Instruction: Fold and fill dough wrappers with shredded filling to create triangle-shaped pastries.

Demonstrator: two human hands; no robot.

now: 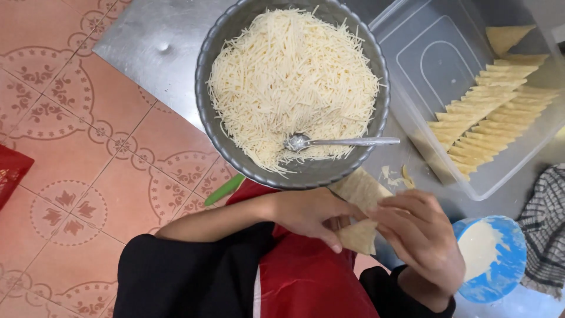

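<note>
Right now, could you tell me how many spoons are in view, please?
1: the spoon lies in the metal bowl, on the shredded cheese. Others may be buried beneath.

the metal bowl (235,153) hides part of the pastry sheet (360,194), fingers cover its middle; at three o'clock the checked cloth (544,224) and clear tub (447,65) run off the edge

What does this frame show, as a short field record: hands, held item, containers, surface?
left hand: left hand pinches the pale folded pastry wrapper
right hand: right hand grips the same wrapper from the other side
bowl: round grey metal bowl heaped with shredded white cheese, metal spoon resting in it
container: clear plastic container with rows of folded triangles
small dish: blue bowl of white paste
surface: steel table
</note>
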